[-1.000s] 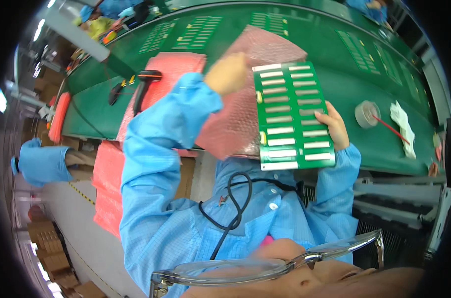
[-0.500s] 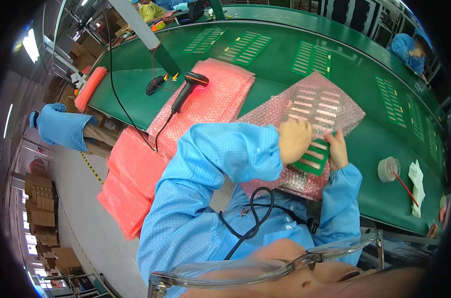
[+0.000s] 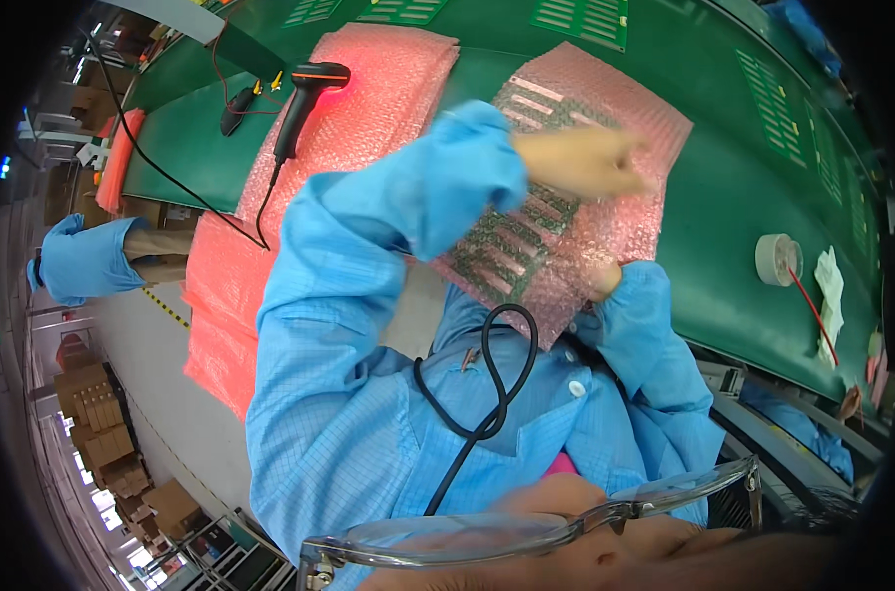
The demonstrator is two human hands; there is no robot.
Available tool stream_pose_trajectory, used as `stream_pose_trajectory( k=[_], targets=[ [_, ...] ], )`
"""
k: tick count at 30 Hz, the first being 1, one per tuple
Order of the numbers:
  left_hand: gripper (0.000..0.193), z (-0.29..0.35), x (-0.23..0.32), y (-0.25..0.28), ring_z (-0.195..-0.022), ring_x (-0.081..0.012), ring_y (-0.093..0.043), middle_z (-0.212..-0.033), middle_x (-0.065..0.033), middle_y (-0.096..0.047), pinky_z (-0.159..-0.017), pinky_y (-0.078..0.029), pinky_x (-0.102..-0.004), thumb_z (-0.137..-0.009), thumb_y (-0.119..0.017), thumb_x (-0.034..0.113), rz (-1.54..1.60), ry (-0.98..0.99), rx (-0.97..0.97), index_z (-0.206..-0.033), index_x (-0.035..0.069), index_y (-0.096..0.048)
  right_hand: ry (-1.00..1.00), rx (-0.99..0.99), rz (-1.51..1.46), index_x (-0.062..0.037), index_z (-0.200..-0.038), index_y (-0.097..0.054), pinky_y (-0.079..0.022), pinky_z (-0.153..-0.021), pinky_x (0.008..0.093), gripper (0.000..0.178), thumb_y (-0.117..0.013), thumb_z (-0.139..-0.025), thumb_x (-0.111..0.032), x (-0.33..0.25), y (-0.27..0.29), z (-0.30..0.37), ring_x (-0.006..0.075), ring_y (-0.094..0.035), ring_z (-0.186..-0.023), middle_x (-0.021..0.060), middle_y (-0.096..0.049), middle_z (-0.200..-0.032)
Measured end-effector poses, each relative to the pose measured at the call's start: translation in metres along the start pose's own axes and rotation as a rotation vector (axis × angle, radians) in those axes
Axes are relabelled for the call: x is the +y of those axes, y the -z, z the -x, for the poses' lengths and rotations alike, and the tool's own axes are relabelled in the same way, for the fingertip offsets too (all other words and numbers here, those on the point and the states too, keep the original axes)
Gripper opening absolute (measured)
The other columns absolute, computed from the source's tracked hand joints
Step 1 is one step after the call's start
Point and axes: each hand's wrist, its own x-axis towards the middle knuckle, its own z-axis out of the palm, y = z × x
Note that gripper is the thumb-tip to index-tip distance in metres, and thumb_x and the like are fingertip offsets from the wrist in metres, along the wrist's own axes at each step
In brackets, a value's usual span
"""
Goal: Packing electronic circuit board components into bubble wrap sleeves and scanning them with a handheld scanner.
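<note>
A pink bubble-wrap bag (image 3: 639, 108) lies tilted across the bench's near edge in front of me. Through its film shows a dark green circuit board (image 3: 501, 251) with rows of pale slots; whether more than one board is under the wrap I cannot tell. Over the bag's middle is my left hand (image 3: 580, 163), blurred, its fingers stretched to the right and nothing visible in them. My right hand (image 3: 605, 281) is closed at the bag's near right edge, where its fingers are partly hidden by the wrap and sleeve.
Left of the bag, a black-and-orange barcode scanner (image 3: 304, 103) rests on stacked pink bubble-wrap bags (image 3: 388, 79). More green boards (image 3: 580, 18) lie along the far side. At right are a clear tub (image 3: 777, 259), a red stick (image 3: 812, 310) and a white tissue (image 3: 829, 295).
The bare green end of the board is now under the bubble wrap. The bag has turned, my left hand has swept over it, and my right hand has moved down to its near edge.
</note>
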Motion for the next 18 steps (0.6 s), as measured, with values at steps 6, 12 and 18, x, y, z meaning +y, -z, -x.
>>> stream_pose_trajectory(
  k=[6,12,18],
  targets=[
    [0.048,0.099,-0.094,0.061,-0.084,-0.0130,-0.056,-0.100,-0.0099,-0.057,-0.068,-0.048,-0.0282,-0.089,-0.052,0.035,-0.041,0.326,0.424,-0.122,0.001,-0.045,-0.187,0.247,0.347,-0.0096,-0.136,-0.024,-0.039,-0.093,0.0377,0.067,-0.060,-0.080,-0.003,0.003,0.010,0.003,0.0242,-0.042,-0.117,0.0120,-0.041,-0.129],
    [0.044,0.148,-0.131,0.019,-0.081,-0.0118,-0.056,-0.093,-0.0075,-0.059,-0.069,-0.045,-0.0248,-0.088,-0.054,0.031,0.181,0.595,0.468,-0.116,-0.002,-0.049,-0.035,0.127,0.834,-0.0024,-0.135,-0.023,-0.034,-0.098,0.0357,0.071,-0.065,-0.077,-0.007,-0.011,-0.010,0.001,0.0227,-0.040,-0.117,0.0131,-0.042,-0.128],
    [0.031,0.156,-0.097,0.018,-0.078,-0.0101,-0.057,-0.088,-0.0049,-0.061,-0.066,-0.045,-0.0226,-0.086,-0.057,0.029,0.698,0.476,0.606,-0.099,0.000,-0.060,-0.161,-0.189,-0.284,-0.0064,-0.137,-0.022,-0.038,-0.098,0.0370,0.069,-0.051,-0.077,0.012,-0.031,-0.020,-0.007,0.0293,-0.038,-0.122,0.0090,-0.031,-0.139]
  ],
)
